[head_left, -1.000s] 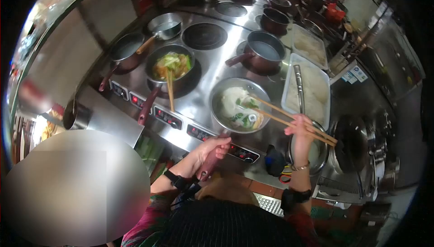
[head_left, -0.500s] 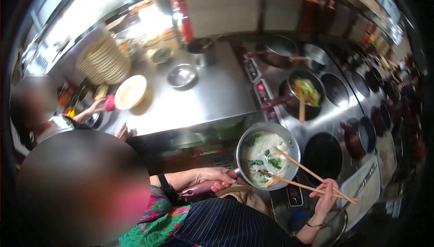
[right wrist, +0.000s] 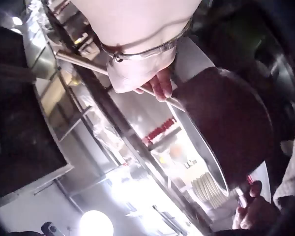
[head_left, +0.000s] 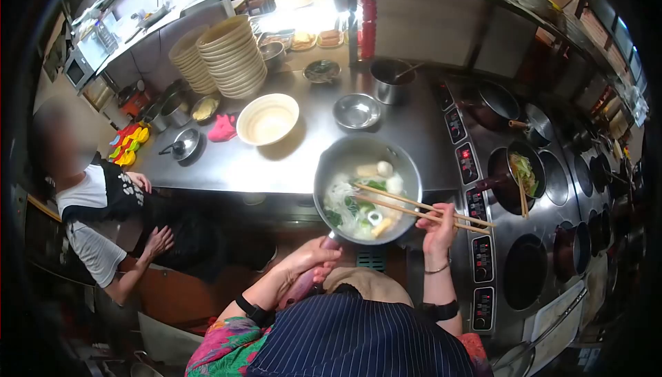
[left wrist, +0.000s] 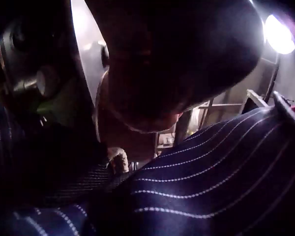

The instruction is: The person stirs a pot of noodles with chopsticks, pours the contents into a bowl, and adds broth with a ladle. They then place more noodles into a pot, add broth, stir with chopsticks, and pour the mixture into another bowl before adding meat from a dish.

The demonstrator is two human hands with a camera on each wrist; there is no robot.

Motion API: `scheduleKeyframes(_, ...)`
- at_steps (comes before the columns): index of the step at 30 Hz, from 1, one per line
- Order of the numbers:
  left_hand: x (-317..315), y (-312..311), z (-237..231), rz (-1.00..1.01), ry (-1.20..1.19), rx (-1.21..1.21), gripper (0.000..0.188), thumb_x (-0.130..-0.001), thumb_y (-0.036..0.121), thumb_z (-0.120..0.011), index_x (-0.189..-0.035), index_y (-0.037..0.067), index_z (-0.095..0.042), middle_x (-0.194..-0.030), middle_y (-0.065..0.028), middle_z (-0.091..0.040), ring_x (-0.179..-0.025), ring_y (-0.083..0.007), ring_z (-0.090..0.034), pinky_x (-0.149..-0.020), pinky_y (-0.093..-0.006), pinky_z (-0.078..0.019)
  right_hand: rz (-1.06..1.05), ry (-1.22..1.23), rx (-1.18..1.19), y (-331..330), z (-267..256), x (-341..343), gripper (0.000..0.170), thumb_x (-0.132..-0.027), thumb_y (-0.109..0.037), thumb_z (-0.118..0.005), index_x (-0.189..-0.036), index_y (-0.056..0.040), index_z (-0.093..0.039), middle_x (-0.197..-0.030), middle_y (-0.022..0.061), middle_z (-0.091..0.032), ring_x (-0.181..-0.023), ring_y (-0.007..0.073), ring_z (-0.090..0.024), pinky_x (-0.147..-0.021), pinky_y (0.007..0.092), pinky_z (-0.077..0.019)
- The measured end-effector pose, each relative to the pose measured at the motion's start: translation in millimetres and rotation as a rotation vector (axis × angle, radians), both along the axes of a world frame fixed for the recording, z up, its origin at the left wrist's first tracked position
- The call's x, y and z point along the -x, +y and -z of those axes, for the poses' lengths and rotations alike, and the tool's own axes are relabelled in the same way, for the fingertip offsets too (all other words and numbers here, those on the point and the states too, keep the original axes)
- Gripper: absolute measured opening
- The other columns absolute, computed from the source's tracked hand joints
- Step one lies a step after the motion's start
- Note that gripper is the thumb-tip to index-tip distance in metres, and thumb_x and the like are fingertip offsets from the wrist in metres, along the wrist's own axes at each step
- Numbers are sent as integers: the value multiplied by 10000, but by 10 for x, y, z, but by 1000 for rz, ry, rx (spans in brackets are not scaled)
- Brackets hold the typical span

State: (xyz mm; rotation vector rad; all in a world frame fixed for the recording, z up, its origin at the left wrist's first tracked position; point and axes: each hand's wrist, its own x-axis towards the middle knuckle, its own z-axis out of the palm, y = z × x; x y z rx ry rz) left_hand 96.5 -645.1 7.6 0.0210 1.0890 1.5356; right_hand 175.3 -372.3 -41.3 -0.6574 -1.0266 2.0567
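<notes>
We grip the handle point(head_left: 297, 290) in our left hand point(head_left: 312, 258), likely to steady the pan point(head_left: 358, 151) by the counter's point(head_left: 241, 170) near edge, while our right hand point(head_left: 438, 229) holds chopsticks point(head_left: 407, 209) angled into its noodles point(head_left: 339, 194)

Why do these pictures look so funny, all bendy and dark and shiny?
Head view: edges bend and corners go black, like a fisheye lens, with glare on the steel counter. Left wrist view: mostly dark, one glaring lamp. Right wrist view: a round light glows white; the pan looks dark underneath.
</notes>
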Motion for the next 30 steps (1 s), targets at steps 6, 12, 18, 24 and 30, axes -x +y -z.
scheduleKeyframes(6,618,-453,-45,-198,184,72,233,-805,124,-593,-906,56,-394,-612,-20,-405,-376,-65,-361,-329,-221,-347,-9,-24,155,-504,72,641,423,-895,-448,-434,-843,-36,-513,-647,62,-506,-443,174,-552,-406,298,-511)
scheduleKeyframes(12,1105,-955,100,-311,-87,-128,168,-861,138,-542,-964,52,-441,-595,7,-394,-376,-50,-337,-327,-202,-325,-33,13,229,-872,-60,1273,419,-888,-459,-444,-831,-49,-510,-646,52,-495,-473,166,-549,-430,281,-506)
scheduleKeyframes(18,1456,-1116,43,-443,-70,-213,158,-852,140,-564,-920,65,-443,-594,8,-396,-389,-52,-358,-332,-195,-328,-124,57,204,-990,-368,1969,398,-883,-463,-456,-837,-72,-515,-652,48,-503,-495,171,-554,-480,307,-517)
scheduleKeyframes(24,1862,-1268,-163,-689,148,-1,169,-828,124,-573,-897,68,-429,-599,-5,-417,-392,-67,-378,-336,-226,-345,-195,116,291,-982,-438,2676,397,-879,-459,-467,-842,-67,-521,-661,51,-515,-505,177,-567,-484,299,-529)
scheduleKeyframes(30,2254,-1374,-250,-804,348,207,173,-814,93,-546,-881,66,-389,-600,-19,-419,-384,-74,-381,-327,-235,-359,-204,154,339,-774,-304,3201,401,-890,-447,-449,-863,-52,-510,-673,62,-527,-509,190,-581,-500,309,-543)
